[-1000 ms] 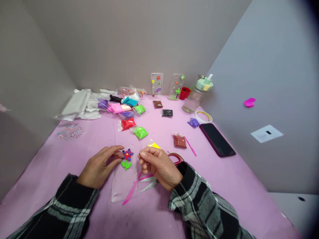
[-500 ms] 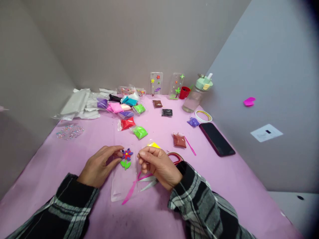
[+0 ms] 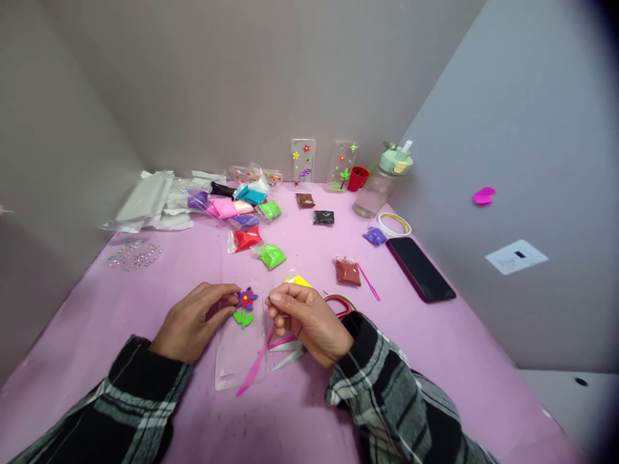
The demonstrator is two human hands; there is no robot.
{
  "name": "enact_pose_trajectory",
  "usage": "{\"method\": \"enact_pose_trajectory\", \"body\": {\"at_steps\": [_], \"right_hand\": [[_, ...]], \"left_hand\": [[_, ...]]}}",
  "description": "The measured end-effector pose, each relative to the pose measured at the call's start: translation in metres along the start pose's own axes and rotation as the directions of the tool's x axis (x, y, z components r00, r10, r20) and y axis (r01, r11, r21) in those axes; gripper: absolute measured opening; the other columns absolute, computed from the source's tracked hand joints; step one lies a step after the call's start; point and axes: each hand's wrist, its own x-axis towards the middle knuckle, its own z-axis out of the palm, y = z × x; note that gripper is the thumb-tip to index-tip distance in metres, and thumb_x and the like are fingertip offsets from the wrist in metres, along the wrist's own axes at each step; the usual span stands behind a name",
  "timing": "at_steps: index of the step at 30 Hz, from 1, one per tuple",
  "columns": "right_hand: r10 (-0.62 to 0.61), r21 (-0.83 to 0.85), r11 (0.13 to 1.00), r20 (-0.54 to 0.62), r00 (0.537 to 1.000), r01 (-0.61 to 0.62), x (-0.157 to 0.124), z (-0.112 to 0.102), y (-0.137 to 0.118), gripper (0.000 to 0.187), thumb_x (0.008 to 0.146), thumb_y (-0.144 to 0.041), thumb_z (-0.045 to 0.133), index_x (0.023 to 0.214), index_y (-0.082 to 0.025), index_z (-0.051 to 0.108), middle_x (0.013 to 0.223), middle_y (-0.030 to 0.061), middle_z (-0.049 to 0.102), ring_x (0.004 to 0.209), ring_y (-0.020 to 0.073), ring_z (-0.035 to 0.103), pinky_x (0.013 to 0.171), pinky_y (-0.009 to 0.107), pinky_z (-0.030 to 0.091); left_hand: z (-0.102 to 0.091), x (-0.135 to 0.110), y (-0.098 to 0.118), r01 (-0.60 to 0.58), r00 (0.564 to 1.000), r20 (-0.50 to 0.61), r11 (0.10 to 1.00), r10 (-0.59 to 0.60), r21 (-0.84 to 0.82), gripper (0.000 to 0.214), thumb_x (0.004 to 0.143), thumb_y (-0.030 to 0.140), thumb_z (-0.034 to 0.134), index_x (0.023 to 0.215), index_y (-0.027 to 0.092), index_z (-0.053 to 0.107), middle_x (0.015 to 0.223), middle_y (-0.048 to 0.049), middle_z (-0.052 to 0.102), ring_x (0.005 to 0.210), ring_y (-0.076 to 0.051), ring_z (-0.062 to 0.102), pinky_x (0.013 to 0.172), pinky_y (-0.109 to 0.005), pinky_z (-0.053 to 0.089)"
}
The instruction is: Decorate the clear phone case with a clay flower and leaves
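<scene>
A clear phone case (image 3: 239, 354) lies flat on the table in front of me. On its upper part is a clay flower (image 3: 245, 299) with purple and red petals, a yellow centre and a green stem with leaves. My left hand (image 3: 196, 320) holds the case at its left edge, thumb and fingertips curved close beside the petals. Just right of the case, my right hand (image 3: 304, 319) is closed in a pinch; what is between its fingertips is too small to make out. Below it, a pink plastic clay knife (image 3: 251, 374) overlaps the case's edge, and scissors (image 3: 290, 356) lie partly hidden.
Clay packets, including a green one (image 3: 271, 256) and a brown one (image 3: 348, 272), lie beyond my hands. A phone (image 3: 420, 269), tape roll (image 3: 395, 225) and bottle (image 3: 380, 187) stand right. Two decorated cases (image 3: 303, 161) lean at the back. Rhinestones (image 3: 135, 256) lie left.
</scene>
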Motion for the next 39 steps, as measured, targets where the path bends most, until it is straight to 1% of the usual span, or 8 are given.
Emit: {"method": "enact_pose_trajectory", "body": {"at_steps": [5,13,19,22,28,32,39], "right_hand": [[0.001,-0.001,1.0,0.001,1.0,-0.001,0.0,-0.0002,0.0002,0.029,0.072,-0.037,0.08,0.075,-0.013,0.064,0.066,-0.003,0.063,0.049,0.0042,0.052,0.05,0.018,0.043],[0.001,-0.003,1.0,-0.003,1.0,-0.001,0.0002,-0.0002,0.0002,0.03,0.072,-0.038,0.081,0.074,-0.013,0.064,0.066,-0.0028,0.063,0.049,0.0041,0.052,0.05,0.018,0.043],[0.005,-0.003,1.0,0.0,1.0,-0.005,-0.0002,-0.0012,0.0003,0.03,0.072,-0.038,0.081,0.075,-0.013,0.065,0.066,-0.0031,0.063,0.05,0.0042,0.052,0.05,0.018,0.043],[0.004,-0.002,1.0,0.0,1.0,-0.004,-0.0005,-0.0015,0.0002,0.029,0.072,-0.038,0.081,0.075,-0.013,0.065,0.067,-0.0029,0.064,0.05,0.0043,0.052,0.05,0.018,0.043],[0.002,0.0,1.0,-0.001,1.0,-0.002,-0.0006,-0.0007,-0.0004,0.029,0.072,-0.037,0.081,0.075,-0.013,0.065,0.066,-0.0028,0.063,0.049,0.0043,0.052,0.05,0.018,0.042],[0.002,0.002,1.0,0.001,1.0,-0.002,-0.0003,-0.0004,-0.0005,0.029,0.072,-0.037,0.081,0.075,-0.013,0.065,0.066,-0.0028,0.063,0.05,0.0044,0.052,0.05,0.018,0.043],[-0.001,0.0,1.0,-0.001,1.0,0.001,-0.0001,-0.0006,-0.0002,0.028,0.072,-0.036,0.08,0.075,-0.013,0.065,0.066,-0.0028,0.064,0.049,0.004,0.052,0.05,0.017,0.043]], "left_hand": [[0.0017,0.0011,0.0016,0.001,1.0,-0.018,1.0,-0.001,-0.004,0.028,0.09,0.042,0.058,0.11,0.023,0.065,0.098,-0.007,0.074,0.091,-0.022,0.069,0.083,-0.035,0.054],[-0.0004,0.0001,0.0003,-0.02,1.0,-0.008,1.0,0.02,-0.011,0.028,0.089,0.04,0.06,0.111,0.024,0.065,0.1,-0.0068,0.074,0.092,-0.022,0.069,0.084,-0.033,0.054],[-0.0032,0.0015,0.0038,0.003,1.0,-0.014,1.0,-0.003,-0.017,0.028,0.089,0.042,0.059,0.11,0.025,0.066,0.103,-0.0066,0.074,0.095,-0.024,0.069,0.087,-0.035,0.053],[-0.0057,0.001,0.0046,0.016,0.999,-0.035,1.0,-0.016,-0.007,0.029,0.089,0.042,0.058,0.112,0.025,0.064,0.1,-0.0053,0.073,0.093,-0.023,0.069,0.087,-0.035,0.053],[-0.0071,0.0001,0.0026,-0.021,1.0,0.009,1.0,0.021,0.008,0.028,0.09,0.037,0.059,0.115,0.025,0.063,0.099,-0.0037,0.072,0.091,-0.021,0.069,0.086,-0.033,0.053],[-0.0043,0.0005,0.0003,-0.049,0.999,0.0,0.999,0.049,0.017,0.027,0.091,0.036,0.059,0.114,0.024,0.064,0.102,-0.0059,0.072,0.093,-0.021,0.068,0.086,-0.032,0.053],[-0.0049,-0.0006,-0.0017,-0.047,0.999,0.029,0.999,0.047,0.019,0.027,0.091,0.035,0.059,0.116,0.024,0.062,0.104,-0.0057,0.071,0.094,-0.021,0.068,0.086,-0.032,0.053]]}}
